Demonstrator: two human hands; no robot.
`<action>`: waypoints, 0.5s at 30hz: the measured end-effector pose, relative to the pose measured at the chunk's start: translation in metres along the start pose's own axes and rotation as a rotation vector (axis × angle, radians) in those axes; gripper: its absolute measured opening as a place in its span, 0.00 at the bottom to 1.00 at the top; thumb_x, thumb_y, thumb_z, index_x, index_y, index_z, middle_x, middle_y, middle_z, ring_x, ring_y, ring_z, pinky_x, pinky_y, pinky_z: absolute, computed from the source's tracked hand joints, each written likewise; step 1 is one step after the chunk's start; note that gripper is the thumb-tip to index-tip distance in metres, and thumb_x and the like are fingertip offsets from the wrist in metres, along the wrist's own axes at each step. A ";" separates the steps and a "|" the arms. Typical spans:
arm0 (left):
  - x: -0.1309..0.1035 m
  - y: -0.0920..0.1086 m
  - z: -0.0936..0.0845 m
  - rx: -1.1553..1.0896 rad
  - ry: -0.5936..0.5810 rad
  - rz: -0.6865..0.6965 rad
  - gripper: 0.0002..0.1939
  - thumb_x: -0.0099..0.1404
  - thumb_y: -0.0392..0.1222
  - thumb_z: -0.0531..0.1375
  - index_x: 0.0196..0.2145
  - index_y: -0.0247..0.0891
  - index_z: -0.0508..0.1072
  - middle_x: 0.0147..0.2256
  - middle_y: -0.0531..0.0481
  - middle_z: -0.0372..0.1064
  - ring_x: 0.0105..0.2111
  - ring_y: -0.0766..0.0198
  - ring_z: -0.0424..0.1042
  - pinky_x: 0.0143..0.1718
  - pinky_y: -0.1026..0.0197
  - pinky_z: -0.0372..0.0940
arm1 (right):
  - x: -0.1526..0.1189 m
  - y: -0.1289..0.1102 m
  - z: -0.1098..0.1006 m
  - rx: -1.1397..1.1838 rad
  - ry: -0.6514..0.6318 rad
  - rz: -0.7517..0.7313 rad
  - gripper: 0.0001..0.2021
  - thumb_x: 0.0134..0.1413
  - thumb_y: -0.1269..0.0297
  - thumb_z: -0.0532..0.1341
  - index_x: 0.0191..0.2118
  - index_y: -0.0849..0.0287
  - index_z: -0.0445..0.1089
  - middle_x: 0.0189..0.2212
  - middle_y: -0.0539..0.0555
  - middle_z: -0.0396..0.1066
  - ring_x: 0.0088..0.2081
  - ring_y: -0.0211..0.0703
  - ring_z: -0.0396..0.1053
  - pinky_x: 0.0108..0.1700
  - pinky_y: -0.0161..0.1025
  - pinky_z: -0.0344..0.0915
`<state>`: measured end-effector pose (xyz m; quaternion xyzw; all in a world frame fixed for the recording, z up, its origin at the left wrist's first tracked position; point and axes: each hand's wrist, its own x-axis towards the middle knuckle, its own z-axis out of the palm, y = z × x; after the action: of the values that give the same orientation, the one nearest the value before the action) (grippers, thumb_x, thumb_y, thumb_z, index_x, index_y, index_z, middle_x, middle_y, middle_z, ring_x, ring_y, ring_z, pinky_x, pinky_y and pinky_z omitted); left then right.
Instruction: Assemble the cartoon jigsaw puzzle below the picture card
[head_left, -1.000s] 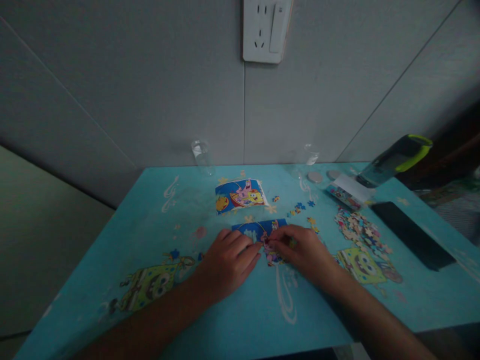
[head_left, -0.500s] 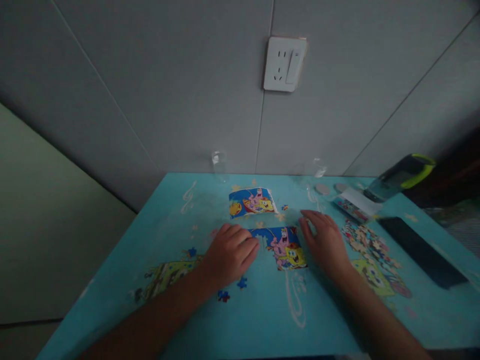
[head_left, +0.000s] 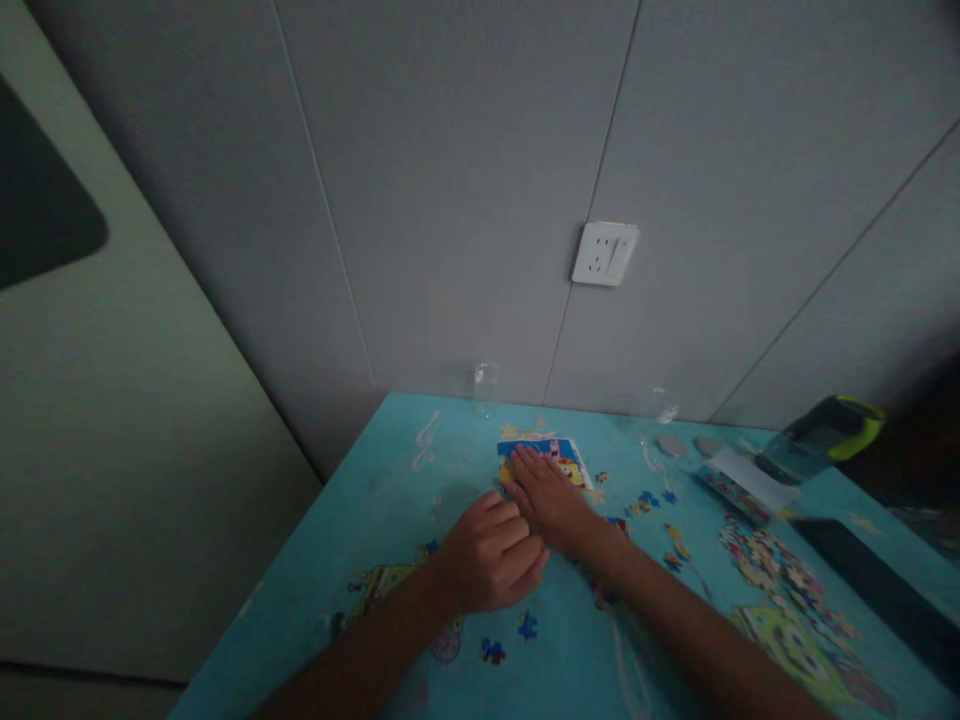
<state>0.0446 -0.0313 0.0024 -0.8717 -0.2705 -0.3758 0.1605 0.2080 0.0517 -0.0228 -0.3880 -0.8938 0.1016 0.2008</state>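
My right hand (head_left: 553,503) reaches across to the left with its fingers stretched out over the reference picture card (head_left: 564,449), a blue sheet with cartoon figures. My left hand (head_left: 496,553) is curled closed just in front of it, close to the right hand's thumb side. Whatever the left fingers hold, if anything, is hidden. A partly joined jigsaw puzzle (head_left: 604,597) lies mostly covered by my right wrist and forearm. Nearer to me, two loose blue puzzle pieces (head_left: 528,625) rest by the left hand.
Right of my forearm lie several scattered pieces (head_left: 646,502) and a heap of pieces (head_left: 772,565). A dark flat strip (head_left: 870,585), a box with white flap (head_left: 739,490) and a tilted bottle (head_left: 817,440) occupy the right. A clear cup (head_left: 485,388) stands near the wall.
My right hand has moved left from beside the joined puzzle onto the picture card, uncovering loose pieces. My left hand stays curled near the puzzle. The view has tilted up and turned left.
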 end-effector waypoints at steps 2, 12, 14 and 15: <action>0.000 -0.006 -0.004 -0.030 0.039 -0.086 0.08 0.69 0.37 0.57 0.34 0.37 0.76 0.26 0.50 0.67 0.30 0.61 0.66 0.34 0.54 0.61 | -0.010 0.003 -0.007 0.021 0.031 0.003 0.26 0.73 0.56 0.48 0.70 0.62 0.59 0.70 0.66 0.56 0.71 0.59 0.51 0.70 0.65 0.50; -0.003 -0.052 -0.039 -0.070 0.489 -0.487 0.15 0.74 0.35 0.53 0.55 0.39 0.70 0.52 0.41 0.70 0.55 0.55 0.69 0.58 0.46 0.66 | -0.020 -0.018 -0.042 0.160 0.168 -0.012 0.26 0.74 0.55 0.48 0.72 0.53 0.55 0.70 0.58 0.56 0.71 0.55 0.52 0.71 0.64 0.50; -0.004 -0.057 -0.055 -0.017 0.588 -0.515 0.16 0.74 0.37 0.53 0.57 0.39 0.68 0.56 0.40 0.67 0.58 0.54 0.67 0.61 0.44 0.63 | -0.019 -0.025 -0.045 0.234 0.193 -0.026 0.26 0.73 0.54 0.49 0.72 0.51 0.55 0.71 0.57 0.56 0.71 0.54 0.52 0.71 0.62 0.50; -0.005 -0.059 -0.065 0.014 0.646 -0.529 0.17 0.74 0.38 0.53 0.58 0.39 0.68 0.58 0.39 0.65 0.60 0.53 0.65 0.62 0.42 0.61 | -0.018 -0.030 -0.047 0.279 0.203 -0.029 0.26 0.73 0.54 0.49 0.72 0.50 0.56 0.71 0.56 0.56 0.71 0.54 0.52 0.71 0.62 0.50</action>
<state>-0.0298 -0.0174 0.0469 -0.6083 -0.4236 -0.6563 0.1409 0.2201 0.0196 0.0249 -0.3518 -0.8515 0.1822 0.3434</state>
